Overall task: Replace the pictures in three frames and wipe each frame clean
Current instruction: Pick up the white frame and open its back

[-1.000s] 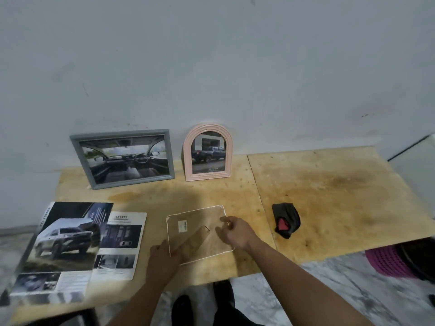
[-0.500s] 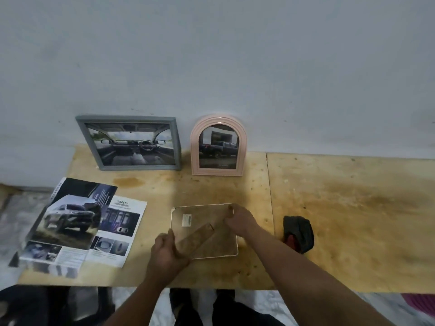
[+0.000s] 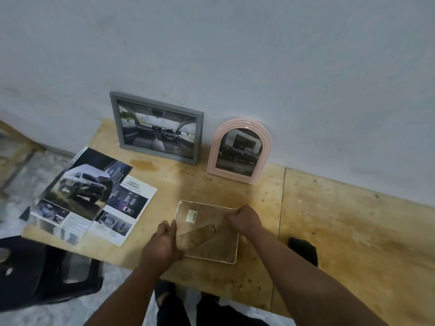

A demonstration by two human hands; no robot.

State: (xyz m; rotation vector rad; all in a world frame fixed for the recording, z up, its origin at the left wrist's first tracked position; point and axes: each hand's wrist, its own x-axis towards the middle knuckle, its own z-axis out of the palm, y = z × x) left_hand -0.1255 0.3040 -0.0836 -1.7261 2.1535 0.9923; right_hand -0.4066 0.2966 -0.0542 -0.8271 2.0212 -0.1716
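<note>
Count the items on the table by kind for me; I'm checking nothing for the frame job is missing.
Picture frames: 3, namely grey frame, pink arched frame, clear frame lying flat under both hands
Car brochures: 1
Black cloths: 1
Total: 5

On the table [image 3: 334, 222], two frames stood at the far edge against the wall, the rectangular frame [image 3: 157, 127] left of the arched frame [image 3: 239, 150], with the brochure [image 3: 89, 196] near-left and the flat frame [image 3: 207, 231] near-centre.
</note>
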